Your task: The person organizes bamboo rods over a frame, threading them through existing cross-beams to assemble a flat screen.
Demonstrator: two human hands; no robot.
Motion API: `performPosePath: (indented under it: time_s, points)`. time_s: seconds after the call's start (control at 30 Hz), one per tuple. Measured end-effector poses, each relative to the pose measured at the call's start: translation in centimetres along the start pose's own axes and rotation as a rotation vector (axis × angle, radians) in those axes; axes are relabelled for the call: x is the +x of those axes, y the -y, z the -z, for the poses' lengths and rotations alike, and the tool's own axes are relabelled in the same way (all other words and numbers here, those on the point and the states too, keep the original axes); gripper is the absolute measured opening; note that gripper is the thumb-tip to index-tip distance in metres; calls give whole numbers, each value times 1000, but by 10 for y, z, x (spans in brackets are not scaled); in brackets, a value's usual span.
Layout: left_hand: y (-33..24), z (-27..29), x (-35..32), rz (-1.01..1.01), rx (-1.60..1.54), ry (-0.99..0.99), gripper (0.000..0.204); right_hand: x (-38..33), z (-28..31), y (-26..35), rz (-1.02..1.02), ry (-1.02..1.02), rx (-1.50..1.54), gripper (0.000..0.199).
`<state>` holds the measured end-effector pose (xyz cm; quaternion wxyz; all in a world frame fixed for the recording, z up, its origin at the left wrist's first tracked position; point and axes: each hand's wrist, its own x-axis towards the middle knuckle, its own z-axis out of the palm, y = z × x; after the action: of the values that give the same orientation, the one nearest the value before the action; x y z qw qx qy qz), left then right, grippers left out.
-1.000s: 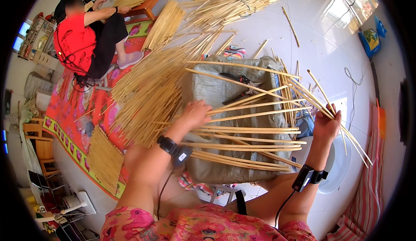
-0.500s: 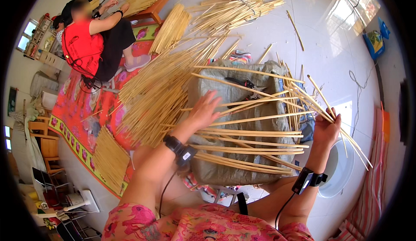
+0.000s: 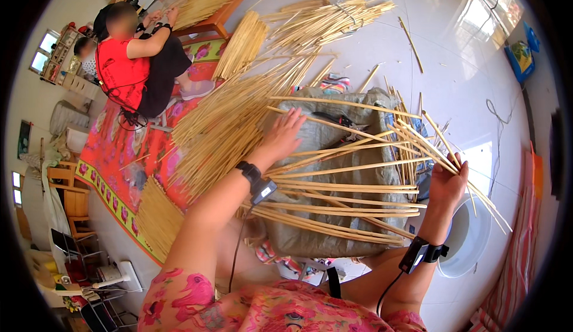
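Note:
My right hand (image 3: 449, 177) is closed round a small bunch of straw-coloured reed stalks (image 3: 425, 145), whose ends stick out to both sides. My left hand (image 3: 280, 136) is open, fingers spread, over the far left of a work surface covered with a grey-green sheet (image 3: 334, 245). Its fingertips are at the left part of one long loose stalk (image 3: 340, 124); whether they press on it I cannot tell. Nearer me, several loose stalks (image 3: 352, 187) lie roughly side by side across the sheet. Pruning shears (image 3: 346, 123) lie on it, partly under stalks.
A large spread of stalks (image 3: 221, 117) lies left of the sheet on a red floral mat (image 3: 107, 135). Another person in a red vest (image 3: 122, 72) sits far left beside a wooden table (image 3: 230, 10). A pale basin (image 3: 468, 236) stands at right. A tied bundle (image 3: 334, 25) lies beyond.
My left hand has moved away from me, toward the far stalks. My right hand keeps its hold with little movement. The seated person's hands have shifted slightly.

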<state>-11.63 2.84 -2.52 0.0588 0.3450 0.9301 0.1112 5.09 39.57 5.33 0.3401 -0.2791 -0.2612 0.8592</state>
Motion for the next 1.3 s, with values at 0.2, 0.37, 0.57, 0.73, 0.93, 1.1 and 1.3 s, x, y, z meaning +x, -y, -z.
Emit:
performPosePath:
  time_s: [0.2,0.37,0.57,0.73,0.93,1.1,1.3]
  points:
    - [10,-21,38,66,120,46,68,2,6,3,-8,52,23,35]
    - [6,-23,56,129,52,7,73,4,6,4,-20,75,3,35]
    - [9,-19,69,52,80,-104,63,1,0,8,-21,37,13,35]
    - [14,-31,67,93,79,-164,44,2,3,10,-14,24,4,35]
    - [22,-38,47,85,72,109,19,7,7,13,10,28,37,35]
    - [18,-40,7,33,-216,388,25,3,1,18,8,22,55,35]
    - [16,-32,-42,275,-926,788,34,-7,-18,13,33,-42,-17,35]
